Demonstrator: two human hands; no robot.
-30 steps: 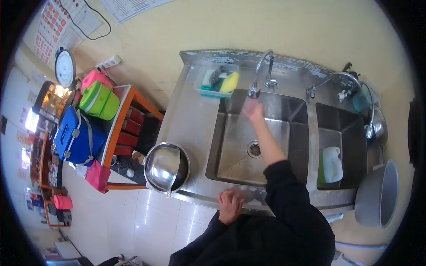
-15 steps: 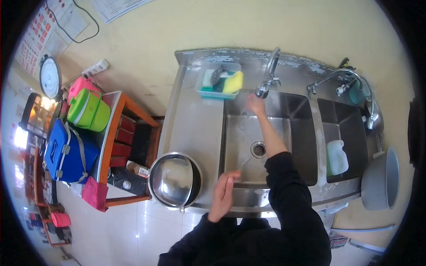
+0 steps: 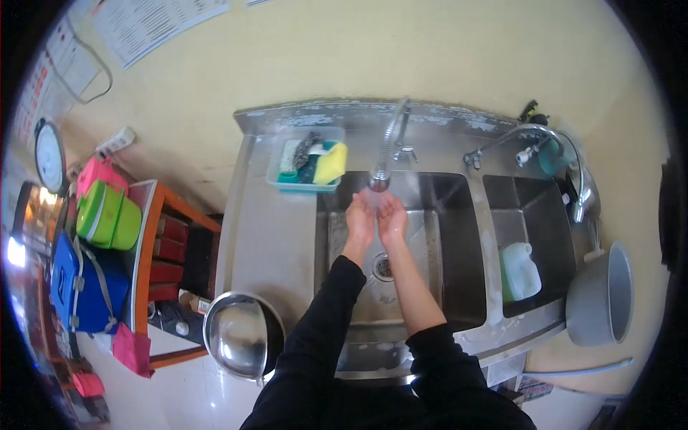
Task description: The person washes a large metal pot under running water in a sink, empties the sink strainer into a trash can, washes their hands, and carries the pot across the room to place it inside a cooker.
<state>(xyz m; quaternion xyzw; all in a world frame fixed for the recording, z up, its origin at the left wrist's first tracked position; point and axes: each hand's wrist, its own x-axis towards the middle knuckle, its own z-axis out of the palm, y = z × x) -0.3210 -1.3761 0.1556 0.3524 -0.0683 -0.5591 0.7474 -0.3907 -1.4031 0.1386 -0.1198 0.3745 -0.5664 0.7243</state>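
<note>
Hands [image 3: 360,221] [image 3: 393,221] cup beneath the tap [image 3: 382,163]; its ribbed silver neck [image 3: 389,134] curves.

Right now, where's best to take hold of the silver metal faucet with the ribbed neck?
Probably around its rounded silver outlet head, from the right: it's narrow and hangs over the large steel basin, with open space on that side.

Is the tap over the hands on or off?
On: a pale stream of water shows below the tap, between the left hand and right hand.
</note>
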